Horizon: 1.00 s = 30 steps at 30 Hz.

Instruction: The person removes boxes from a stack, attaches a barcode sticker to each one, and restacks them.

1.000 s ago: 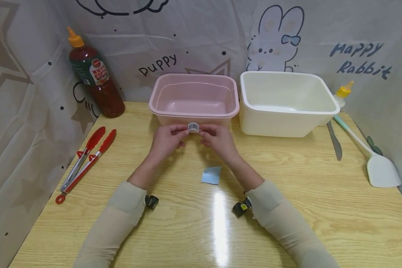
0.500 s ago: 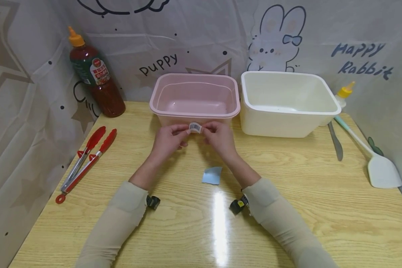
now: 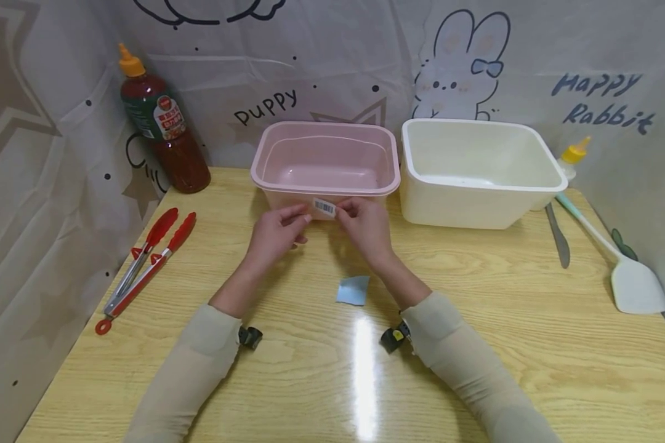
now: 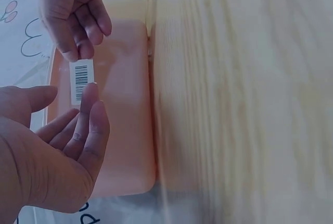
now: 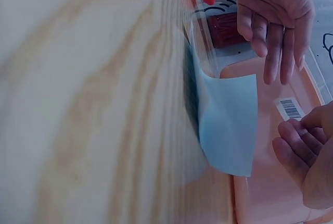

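Right fingers: thumb and index of the right hand (image 3: 368,227) are pinching the barcode sticker (image 3: 324,207) by its right end, probably to cover as little of the print as possible
Left fingers: the left hand (image 3: 274,237) is loose, thumb well apart from the fingers, nothing gripped; it's right by the sticker's other end, maybe just there to steady or smooth it
Sticker: tilted a bit, right in front of the pink tub's (image 3: 279,199) front wall; can't tell if it's touching the plastic, and the digits are too tiny to read
Pink tub: long side faces the person, I guess so that wall is easy to reach; hands hide part of it
Blue paper: the light blue scrap (image 3: 353,290) is on the table (image 3: 288,394) between the forearms, bent up off the wood in the right wrist view; underside mostly hidden
White tub: the white tub (image 3: 460,206) is just right of the pink one, and hides most of the yellow-capped bottle (image 3: 575,152) plus one end of the knife (image 3: 558,237)
Edges: tongs (image 3: 143,280) and sauce bottle (image 3: 172,135) left, spatula (image 3: 638,286) far right, likely parked out of the way; sleeves get cut off at the bottom
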Each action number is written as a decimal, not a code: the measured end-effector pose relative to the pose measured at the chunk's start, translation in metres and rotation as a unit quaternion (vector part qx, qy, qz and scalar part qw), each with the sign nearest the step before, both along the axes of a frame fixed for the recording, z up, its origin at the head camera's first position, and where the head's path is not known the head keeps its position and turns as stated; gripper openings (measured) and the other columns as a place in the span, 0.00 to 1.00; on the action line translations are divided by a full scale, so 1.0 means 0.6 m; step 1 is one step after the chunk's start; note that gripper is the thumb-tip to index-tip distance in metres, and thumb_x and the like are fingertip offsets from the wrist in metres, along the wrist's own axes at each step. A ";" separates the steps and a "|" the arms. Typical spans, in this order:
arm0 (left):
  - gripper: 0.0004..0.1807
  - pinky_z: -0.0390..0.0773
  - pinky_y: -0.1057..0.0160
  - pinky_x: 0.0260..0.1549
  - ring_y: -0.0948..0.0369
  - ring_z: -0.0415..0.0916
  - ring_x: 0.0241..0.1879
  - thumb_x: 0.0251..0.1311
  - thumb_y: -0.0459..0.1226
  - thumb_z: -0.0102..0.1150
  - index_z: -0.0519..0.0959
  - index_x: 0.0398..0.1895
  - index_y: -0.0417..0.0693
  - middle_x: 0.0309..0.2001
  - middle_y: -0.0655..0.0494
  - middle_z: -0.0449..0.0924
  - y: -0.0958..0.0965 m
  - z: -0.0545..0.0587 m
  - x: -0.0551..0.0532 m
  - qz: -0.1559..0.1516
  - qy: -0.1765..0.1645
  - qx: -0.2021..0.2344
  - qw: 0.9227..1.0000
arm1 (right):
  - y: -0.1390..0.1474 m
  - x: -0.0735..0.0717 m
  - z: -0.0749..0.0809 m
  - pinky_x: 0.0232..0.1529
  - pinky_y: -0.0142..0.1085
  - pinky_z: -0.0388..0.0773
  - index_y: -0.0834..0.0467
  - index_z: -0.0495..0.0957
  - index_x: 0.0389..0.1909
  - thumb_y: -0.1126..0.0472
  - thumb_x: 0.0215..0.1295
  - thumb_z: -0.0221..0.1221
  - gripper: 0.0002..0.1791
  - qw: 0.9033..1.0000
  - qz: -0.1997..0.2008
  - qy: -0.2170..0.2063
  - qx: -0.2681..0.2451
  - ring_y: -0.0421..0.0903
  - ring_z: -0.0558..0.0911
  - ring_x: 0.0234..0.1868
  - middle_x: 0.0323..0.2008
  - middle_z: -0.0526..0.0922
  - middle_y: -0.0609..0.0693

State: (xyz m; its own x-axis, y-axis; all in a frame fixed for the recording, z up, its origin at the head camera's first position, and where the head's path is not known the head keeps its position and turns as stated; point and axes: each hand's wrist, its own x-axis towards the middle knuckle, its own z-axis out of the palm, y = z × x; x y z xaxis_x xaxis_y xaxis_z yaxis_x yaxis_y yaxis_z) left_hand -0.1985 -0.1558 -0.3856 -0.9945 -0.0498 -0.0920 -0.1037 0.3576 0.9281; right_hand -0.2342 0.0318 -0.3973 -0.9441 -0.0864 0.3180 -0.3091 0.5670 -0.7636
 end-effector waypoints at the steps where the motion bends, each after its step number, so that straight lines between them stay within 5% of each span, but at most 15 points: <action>1: 0.23 0.86 0.59 0.33 0.58 0.87 0.31 0.70 0.45 0.61 0.79 0.65 0.49 0.53 0.47 0.86 -0.001 0.000 0.001 0.001 -0.001 -0.003 1.000 | 0.000 0.000 0.000 0.30 0.32 0.79 0.59 0.88 0.36 0.59 0.65 0.64 0.08 1.000 0.000 0.000 -0.002 0.44 0.87 0.28 0.29 0.90 0.52; 10: 0.24 0.80 0.67 0.27 0.58 0.85 0.30 0.70 0.45 0.61 0.77 0.67 0.49 0.51 0.48 0.87 0.004 0.000 0.001 -0.040 0.029 -0.040 0.998 | -0.005 -0.004 -0.001 0.29 0.32 0.81 0.60 0.89 0.35 0.61 0.66 0.64 0.08 1.000 0.001 0.020 0.001 0.45 0.88 0.28 0.29 0.91 0.52; 30: 0.28 0.77 0.67 0.24 0.55 0.85 0.33 0.70 0.47 0.60 0.72 0.72 0.54 0.52 0.49 0.87 0.014 0.002 -0.006 -0.048 0.031 -0.065 0.996 | -0.010 -0.006 0.000 0.24 0.30 0.77 0.61 0.90 0.32 0.61 0.66 0.61 0.10 0.999 -0.011 0.045 0.020 0.45 0.88 0.25 0.28 0.91 0.53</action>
